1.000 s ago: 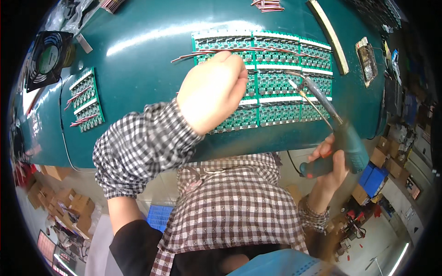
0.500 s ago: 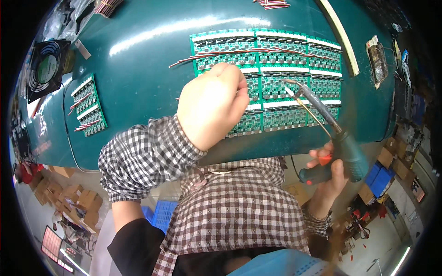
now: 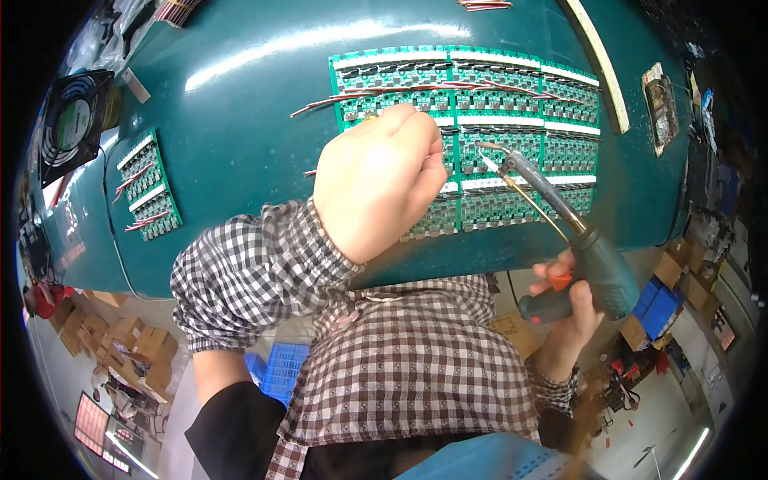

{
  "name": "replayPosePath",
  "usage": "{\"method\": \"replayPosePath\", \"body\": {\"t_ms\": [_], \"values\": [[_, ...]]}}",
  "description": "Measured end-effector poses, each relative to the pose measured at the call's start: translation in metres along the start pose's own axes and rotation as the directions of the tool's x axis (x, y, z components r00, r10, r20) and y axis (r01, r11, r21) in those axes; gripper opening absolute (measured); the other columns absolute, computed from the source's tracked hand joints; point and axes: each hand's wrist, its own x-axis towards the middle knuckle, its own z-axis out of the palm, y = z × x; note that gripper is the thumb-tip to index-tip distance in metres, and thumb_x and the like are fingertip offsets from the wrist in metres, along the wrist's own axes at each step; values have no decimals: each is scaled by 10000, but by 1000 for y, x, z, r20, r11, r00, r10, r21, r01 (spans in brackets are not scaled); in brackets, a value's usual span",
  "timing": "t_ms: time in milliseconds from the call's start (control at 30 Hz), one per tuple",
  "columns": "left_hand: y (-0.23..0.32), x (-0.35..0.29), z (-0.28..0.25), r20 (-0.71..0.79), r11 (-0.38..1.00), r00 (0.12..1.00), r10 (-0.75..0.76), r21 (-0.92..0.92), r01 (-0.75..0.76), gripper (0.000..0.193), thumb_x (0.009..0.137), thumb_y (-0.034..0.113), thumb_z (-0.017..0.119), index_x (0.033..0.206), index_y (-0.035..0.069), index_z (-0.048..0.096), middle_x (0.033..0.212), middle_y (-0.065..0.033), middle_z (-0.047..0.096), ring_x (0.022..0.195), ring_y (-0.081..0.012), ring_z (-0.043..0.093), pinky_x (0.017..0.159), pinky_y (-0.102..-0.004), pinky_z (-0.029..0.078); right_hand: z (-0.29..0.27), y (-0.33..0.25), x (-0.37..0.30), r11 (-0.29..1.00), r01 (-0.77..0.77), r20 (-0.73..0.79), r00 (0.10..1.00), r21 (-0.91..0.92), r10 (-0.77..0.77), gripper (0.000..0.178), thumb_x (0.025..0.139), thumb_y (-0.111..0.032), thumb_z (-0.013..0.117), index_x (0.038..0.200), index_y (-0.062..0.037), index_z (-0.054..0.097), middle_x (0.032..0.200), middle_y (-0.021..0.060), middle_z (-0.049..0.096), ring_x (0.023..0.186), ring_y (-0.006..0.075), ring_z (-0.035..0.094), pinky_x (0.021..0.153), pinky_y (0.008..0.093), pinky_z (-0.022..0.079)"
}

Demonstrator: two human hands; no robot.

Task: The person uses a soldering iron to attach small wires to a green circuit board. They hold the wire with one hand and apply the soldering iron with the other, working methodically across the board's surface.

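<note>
A panel of green circuit boards (image 3: 496,204) with white strips lies on the bench before me. Across its upper rows run loose red, white and black wires (image 3: 392,91). My left hand (image 3: 380,180) is closed in a pinch over the panel's left part; whatever its fingertips hold is hidden behind the hand. A red wire end shows beside the wrist. My right hand (image 3: 578,308) grips a dark green soldering gun (image 3: 606,276) with an orange-red trigger. Its hot tip and the thin brass-coloured feed tube point left, over the middle of the panel, close to my left fingers.
A smaller board panel (image 3: 150,188) with wires lies at left, near a black fan (image 3: 74,124). Wire bundles (image 3: 176,11) sit at the far edge. A pale curved strip (image 3: 600,64) and a stained block (image 3: 660,110) are at right. A blue crate (image 3: 286,370) stands below the bench.
My left hand has shifted slightly right across the panel. The soldering gun's tip has moved a little left, closer to the left fingers.
</note>
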Motion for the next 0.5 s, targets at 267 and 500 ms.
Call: {"method": "replayPosePath", "body": {"t_ms": [267, 500], "values": [[-3, 4, 2, 45, 1000, 999, -29, -8, 29, 79, 725, 38, 629, 752, 54, 556, 706, -68, 545, 604, -230, 562, 555, -340, 451, 5, -3, 0, 998, -30, -18, 999, -55, 29, 558, 851, -327, 638, 1195, 89, 499, 909, 144, 594, 777, 266, 663, 542, 319, 591], [-2, 5, 1, 55, 998, 997, -56, -9, 57, 82, 719, 39, 632, 753, 54, 559, 700, -67, 541, 591, -229, 546, 546, -340, 445, 4, -3, -2, 999, -42, 21, 999, 24, 42, 395, 811, -162, 691, 1092, 93, 579, 953, 177, 626, 815, 288, 677, 655, 359, 604]]}}
